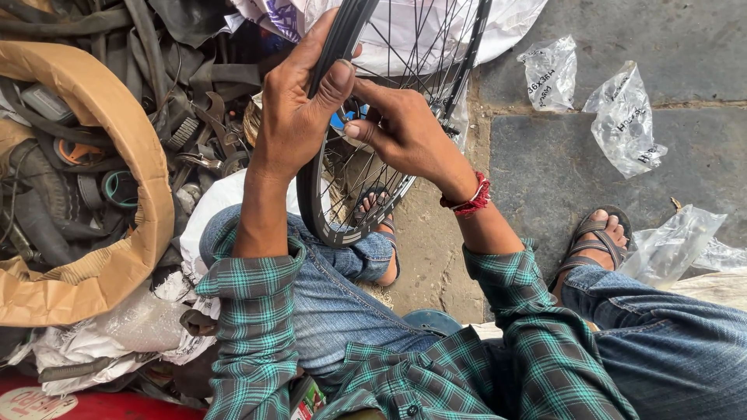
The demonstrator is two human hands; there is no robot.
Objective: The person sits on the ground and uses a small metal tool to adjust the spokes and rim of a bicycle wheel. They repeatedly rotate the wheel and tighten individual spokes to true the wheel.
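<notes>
A black spoked bicycle wheel rim (315, 204) stands upright between my knees, its lower edge resting on my left jeans leg. My left hand (299, 105) is wrapped around the rim's left side near the top, thumb pressed on the rim. My right hand (405, 132), with a red thread band on the wrist, reaches in among the spokes (405, 47), fingers pinched together at a spoke close to the left thumb. What the fingertips pinch is too small to make out.
A curled brown cardboard strip (132, 155) rings a heap of old tubes, wrenches and parts (194, 124) on the left. Crumpled clear plastic bags (622, 117) lie on the stone paving at right. My sandalled feet (595, 237) rest on the ground.
</notes>
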